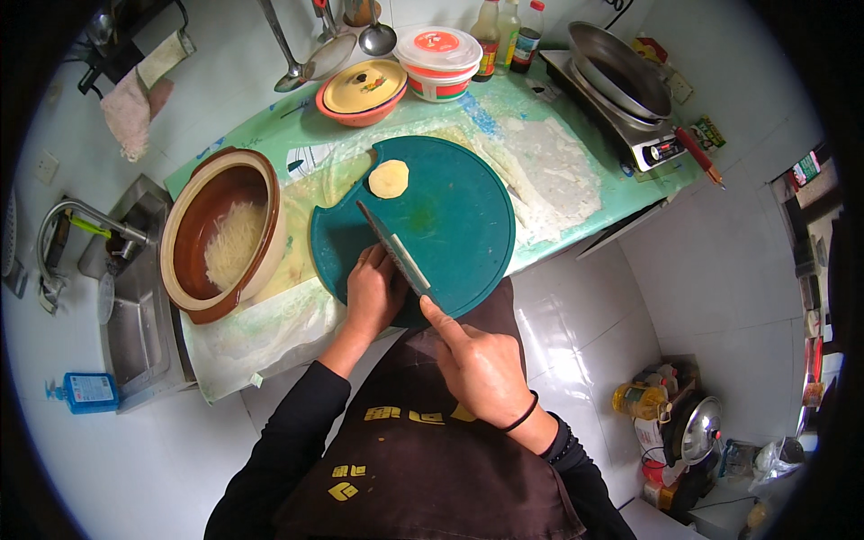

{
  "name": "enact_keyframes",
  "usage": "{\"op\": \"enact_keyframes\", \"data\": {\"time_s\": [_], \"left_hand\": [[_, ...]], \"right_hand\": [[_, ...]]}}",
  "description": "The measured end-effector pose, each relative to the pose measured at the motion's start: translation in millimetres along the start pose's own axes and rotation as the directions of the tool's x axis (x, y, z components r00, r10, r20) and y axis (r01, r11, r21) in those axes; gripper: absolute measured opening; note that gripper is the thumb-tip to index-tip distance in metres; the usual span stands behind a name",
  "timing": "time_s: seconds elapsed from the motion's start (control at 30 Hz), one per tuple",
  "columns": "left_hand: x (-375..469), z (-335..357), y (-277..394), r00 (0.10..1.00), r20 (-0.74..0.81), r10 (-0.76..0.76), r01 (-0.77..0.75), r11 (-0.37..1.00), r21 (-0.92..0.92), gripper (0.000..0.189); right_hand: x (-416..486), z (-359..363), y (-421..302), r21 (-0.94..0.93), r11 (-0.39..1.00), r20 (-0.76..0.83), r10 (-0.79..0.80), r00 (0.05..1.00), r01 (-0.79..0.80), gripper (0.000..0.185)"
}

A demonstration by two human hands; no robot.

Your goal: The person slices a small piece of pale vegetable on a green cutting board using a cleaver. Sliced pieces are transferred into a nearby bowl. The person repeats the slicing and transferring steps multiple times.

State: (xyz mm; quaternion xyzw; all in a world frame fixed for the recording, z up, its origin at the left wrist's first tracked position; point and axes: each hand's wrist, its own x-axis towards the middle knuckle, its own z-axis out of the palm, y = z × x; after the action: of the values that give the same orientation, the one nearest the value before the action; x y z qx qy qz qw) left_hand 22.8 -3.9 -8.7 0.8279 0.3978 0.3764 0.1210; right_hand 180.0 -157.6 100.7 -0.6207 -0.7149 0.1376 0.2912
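Observation:
A round green cutting board lies on the counter in front of me. My right hand grips a kitchen knife, its index finger stretched along the spine. The blade stands on edge over the board, tip pointing away from me. Against its right face is a thin pale strip, perhaps cut vegetable. Close on the blade's left side, my left hand has its fingers curled down at the board; whatever they hold is hidden. Farther up the board sits a pale, round peeled slice, possibly potato.
Left of the board, a brown-and-cream clay pot holds pale shreds. Beyond it is a steel sink. A lidded bowl, plastic tubs and sauce bottles line the wall. A frying pan rests on a cooker.

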Motion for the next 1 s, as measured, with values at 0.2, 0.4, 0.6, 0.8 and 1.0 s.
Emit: {"op": "enact_keyframes", "data": {"time_s": [0.2,0.4,0.6,0.8,1.0], "left_hand": [[0.9,-1.3,1.6,1.000,0.015,-0.011,0.011,1.000,-0.010,0.030],[0.0,-1.0,3.1,1.000,0.005,-0.010,0.010,1.000,-0.007,0.030],[0.7,-2.7,2.9,1.000,-0.004,-0.003,0.003,1.000,0.000,0.024],[-0.9,-3.8,4.2,1.000,0.021,-0.023,0.023,1.000,0.009,0.020],[-2.5,0.3,1.1,0.999,-0.010,-0.038,0.037,0.998,-0.044,0.020]], "right_hand": [[5.3,2.8,2.4,0.084,0.995,-0.014,0.045,0.999,-0.044,0.059],[20.6,18.6,5.6,0.072,0.993,0.006,0.091,0.996,-0.091,0.059],[26.0,23.2,18.6,0.141,0.981,-0.095,0.146,0.985,-0.132,0.060],[19.9,15.1,20.3,0.184,0.960,-0.063,0.226,0.972,-0.211,0.064],[12.7,9.4,12.7,0.120,0.982,-0.013,0.151,0.988,-0.148,0.064]]}}
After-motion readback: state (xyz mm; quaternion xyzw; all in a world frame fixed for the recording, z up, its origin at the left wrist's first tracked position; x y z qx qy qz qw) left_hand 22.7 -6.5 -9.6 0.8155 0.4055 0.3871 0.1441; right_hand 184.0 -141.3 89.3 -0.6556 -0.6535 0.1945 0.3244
